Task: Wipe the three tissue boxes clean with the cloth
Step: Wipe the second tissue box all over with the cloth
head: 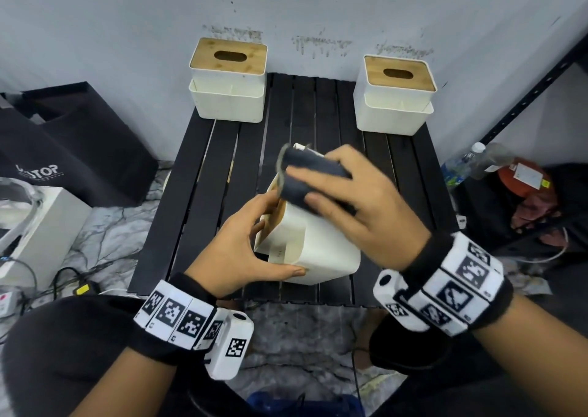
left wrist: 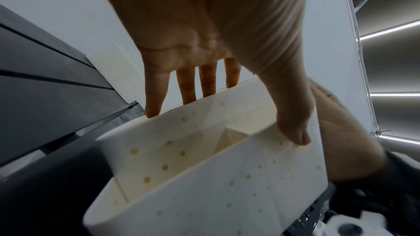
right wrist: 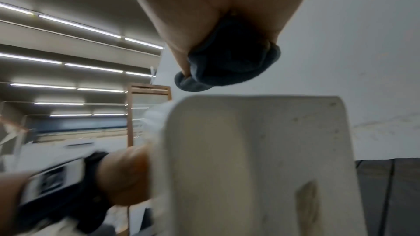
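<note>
Over the middle of the black slatted desk (head: 203, 174) my left hand (head: 241, 248) grips the tilted third tissue box (head: 318, 251), still speckled, my right hand (head: 359, 213) clutches the dark cloth (head: 313, 174) on top, two boxes (head: 228, 80) (head: 396, 93) waiting behind.
</note>
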